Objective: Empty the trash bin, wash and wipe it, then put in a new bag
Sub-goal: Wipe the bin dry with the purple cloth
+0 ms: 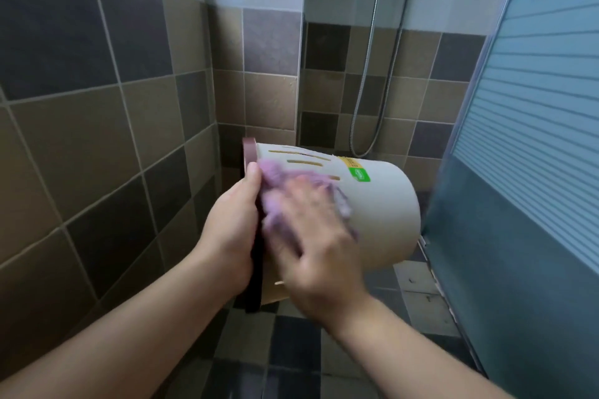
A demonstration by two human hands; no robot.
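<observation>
A cream trash bin (382, 204) with slotted sides, a brown rim and a green and yellow label is held on its side in the air, its bottom pointing right. My left hand (231, 230) grips the brown rim at the bin's left end. My right hand (316, 236), blurred by motion, presses a purple cloth (275, 176) flat against the bin's side. The bin's inside is hidden from me.
Brown and grey tiled walls (97, 126) close in on the left and behind. A shower hose (369, 68) hangs on the back wall. A frosted glass shower door (525, 126) stands on the right. Checkered floor tiles (291, 343) lie below.
</observation>
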